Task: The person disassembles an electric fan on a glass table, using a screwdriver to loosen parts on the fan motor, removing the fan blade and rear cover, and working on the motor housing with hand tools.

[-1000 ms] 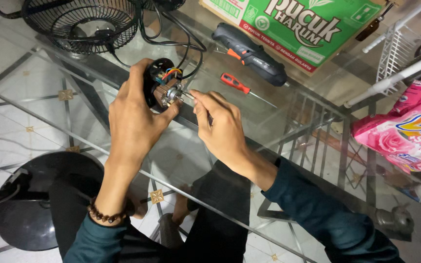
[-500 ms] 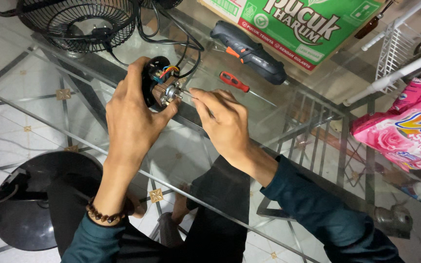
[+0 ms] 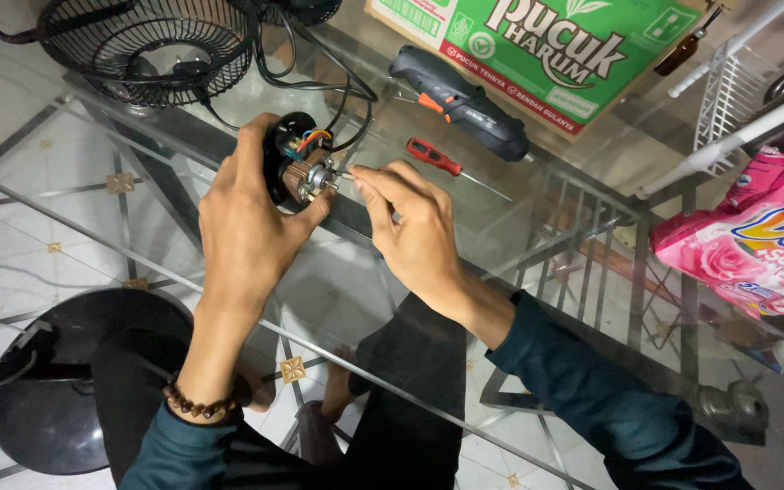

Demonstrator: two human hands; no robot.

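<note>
My left hand (image 3: 249, 213) grips a small fan motor (image 3: 299, 170), a black round housing with a copper winding and coloured wires, above a glass table (image 3: 537, 227). My right hand (image 3: 410, 227) pinches the thin metal shaft (image 3: 345, 175) at the motor's front with thumb and forefinger. Black cables run from the motor toward a wire fan guard (image 3: 161, 45) at the top left.
A red-handled screwdriver (image 3: 446, 164) and a black cordless screwdriver (image 3: 460, 100) lie on the glass beyond my hands. A green cardboard box (image 3: 555, 45) sits behind them. A pink detergent bag (image 3: 755, 236) is at right, a white wire rack (image 3: 737, 91) above it, a black round fan base (image 3: 65, 381) on the tiled floor.
Both hands stay on the motor with hardly any movement; my right fingers have shifted slightly at the shaft.
</note>
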